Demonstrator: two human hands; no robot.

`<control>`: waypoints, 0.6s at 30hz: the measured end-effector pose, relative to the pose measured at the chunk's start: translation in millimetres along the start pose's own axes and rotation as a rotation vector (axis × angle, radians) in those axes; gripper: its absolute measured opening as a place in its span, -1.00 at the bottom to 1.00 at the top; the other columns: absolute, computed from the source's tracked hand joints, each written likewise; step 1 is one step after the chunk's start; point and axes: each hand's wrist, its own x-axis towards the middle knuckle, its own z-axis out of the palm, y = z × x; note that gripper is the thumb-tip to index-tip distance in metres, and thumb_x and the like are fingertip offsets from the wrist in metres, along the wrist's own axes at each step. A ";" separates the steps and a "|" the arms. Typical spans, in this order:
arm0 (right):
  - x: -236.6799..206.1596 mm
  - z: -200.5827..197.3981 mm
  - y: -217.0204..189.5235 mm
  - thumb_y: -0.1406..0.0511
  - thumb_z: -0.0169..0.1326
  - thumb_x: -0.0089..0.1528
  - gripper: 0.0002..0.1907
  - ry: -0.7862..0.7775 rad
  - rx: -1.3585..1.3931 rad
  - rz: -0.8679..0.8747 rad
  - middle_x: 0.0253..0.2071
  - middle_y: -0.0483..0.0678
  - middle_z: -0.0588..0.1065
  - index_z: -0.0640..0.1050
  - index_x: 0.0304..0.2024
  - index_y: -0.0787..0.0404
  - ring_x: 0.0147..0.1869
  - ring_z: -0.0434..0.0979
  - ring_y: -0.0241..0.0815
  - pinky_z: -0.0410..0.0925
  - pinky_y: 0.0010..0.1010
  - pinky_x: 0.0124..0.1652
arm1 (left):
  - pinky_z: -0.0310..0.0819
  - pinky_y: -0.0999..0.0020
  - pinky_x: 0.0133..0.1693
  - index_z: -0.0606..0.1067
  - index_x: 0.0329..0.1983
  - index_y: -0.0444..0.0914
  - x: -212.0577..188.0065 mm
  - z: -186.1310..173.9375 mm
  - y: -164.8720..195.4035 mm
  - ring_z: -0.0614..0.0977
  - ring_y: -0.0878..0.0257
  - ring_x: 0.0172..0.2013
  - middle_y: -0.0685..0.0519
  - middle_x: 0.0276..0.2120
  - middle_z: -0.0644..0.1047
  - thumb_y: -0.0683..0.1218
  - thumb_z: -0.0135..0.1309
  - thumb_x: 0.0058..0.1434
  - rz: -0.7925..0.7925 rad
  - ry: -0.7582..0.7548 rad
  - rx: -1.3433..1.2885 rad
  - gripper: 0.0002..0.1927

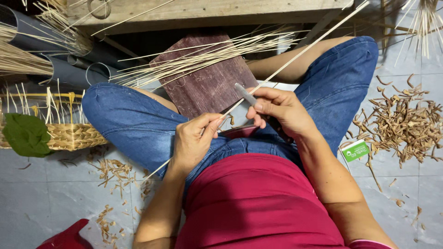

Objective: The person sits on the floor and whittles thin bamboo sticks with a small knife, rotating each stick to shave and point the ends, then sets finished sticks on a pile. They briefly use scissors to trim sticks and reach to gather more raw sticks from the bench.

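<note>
Bamboo strip (pixel 295 56): long, pale, slanting across the lap; left hand (pixel 193 140) pinches it, right hand (pixel 281 108) grips a grey knife (pixel 245 94) against it. Green-and-white rectangular packet (pixel 355 151) beside right thigh. Grey tiled floor (pixel 46 193), strewn shavings (pixel 401 122).

A home cane-weaving workshop, worked from the floor.

Left of the left hand (pixel 191 140) sits a half-woven basket (pixel 69 136); beyond it, split cane strips (pixel 203 57); right of the right hand (pixel 281 110), shavings (pixel 401 122) on tiled floor (pixel 37 193).
</note>
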 end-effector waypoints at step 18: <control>-17.7 -7.3 -21.2 0.44 0.03 0.30 -0.46 0.023 -0.023 -0.100 -0.34 0.06 0.60 0.37 0.36 0.29 -0.45 0.53 -0.27 0.44 -0.50 -0.36 | 0.40 0.50 -0.52 0.65 -0.10 -0.21 -1.1 -5.7 3.6 0.58 0.46 -0.56 0.10 -0.58 0.59 -0.12 0.16 0.33 -0.042 0.032 0.031 -0.85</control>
